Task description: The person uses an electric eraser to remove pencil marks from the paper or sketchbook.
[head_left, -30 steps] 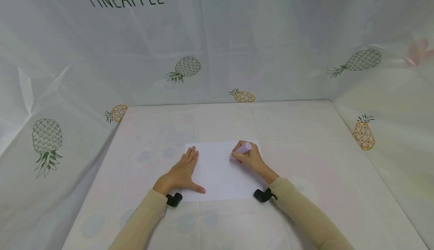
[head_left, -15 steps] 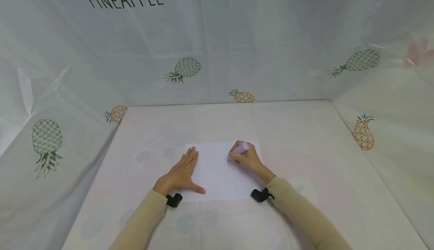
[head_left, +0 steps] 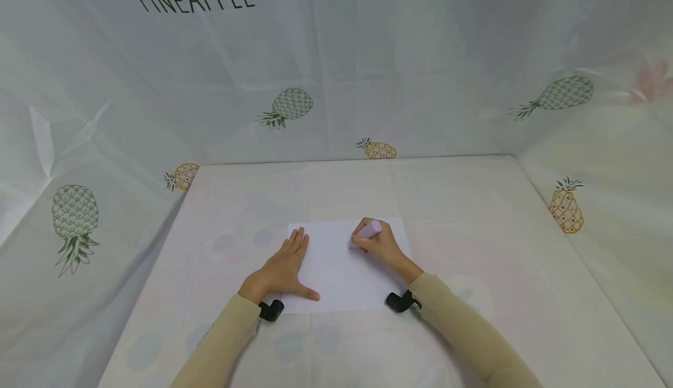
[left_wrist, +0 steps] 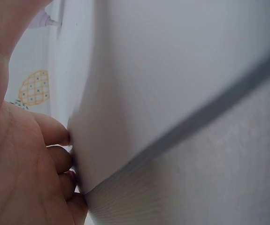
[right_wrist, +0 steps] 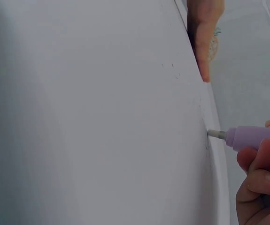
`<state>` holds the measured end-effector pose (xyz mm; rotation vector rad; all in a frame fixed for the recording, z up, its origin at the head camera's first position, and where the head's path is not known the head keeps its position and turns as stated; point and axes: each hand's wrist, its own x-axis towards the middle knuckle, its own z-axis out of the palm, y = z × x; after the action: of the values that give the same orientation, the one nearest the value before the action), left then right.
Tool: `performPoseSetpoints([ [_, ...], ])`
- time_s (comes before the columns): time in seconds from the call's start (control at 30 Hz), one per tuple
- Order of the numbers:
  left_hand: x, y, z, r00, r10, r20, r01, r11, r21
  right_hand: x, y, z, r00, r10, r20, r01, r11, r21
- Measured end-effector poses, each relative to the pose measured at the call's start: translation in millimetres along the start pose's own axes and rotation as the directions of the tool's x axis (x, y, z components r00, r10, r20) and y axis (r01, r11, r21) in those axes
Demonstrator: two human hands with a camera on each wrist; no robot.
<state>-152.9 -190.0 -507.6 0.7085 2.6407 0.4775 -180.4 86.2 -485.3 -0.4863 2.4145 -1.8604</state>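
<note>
A white sheet of paper (head_left: 342, 288) lies flat on the table. My left hand (head_left: 284, 269) rests spread on its left side, fingers straight and thumb out to the right. My right hand (head_left: 385, 248) grips a thick lavender electric eraser (head_left: 370, 229) over the upper right part of the sheet. In the right wrist view, the pale tip of the electric eraser (right_wrist: 247, 137) meets the paper, below a grey metal collar. Small dark specks (right_wrist: 172, 68) dot the sheet there. The left wrist view has the palm of my left hand (left_wrist: 24, 164) close up at the paper.
A pale cloth with faint spots covers the table (head_left: 452, 195). Hanging sheets (head_left: 336, 55) printed with pineapples enclose the back and both sides. Black wrist cameras are worn at both cuffs, the right one (head_left: 399, 302) over the paper's lower right corner.
My right hand has slid slightly left across the paper with the electric eraser. A short faint line left of the tip no longer shows. My left hand has stayed in place.
</note>
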Motion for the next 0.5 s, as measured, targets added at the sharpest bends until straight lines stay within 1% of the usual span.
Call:
performPoseSetpoints([
  [0.5, 0.9, -0.2, 0.0, 1.000, 0.003, 0.010, -0.003, 1.000, 0.023, -7, -1, -10.5, 0.998, 0.058, -0.028, -0.059, 0.998, -0.027],
])
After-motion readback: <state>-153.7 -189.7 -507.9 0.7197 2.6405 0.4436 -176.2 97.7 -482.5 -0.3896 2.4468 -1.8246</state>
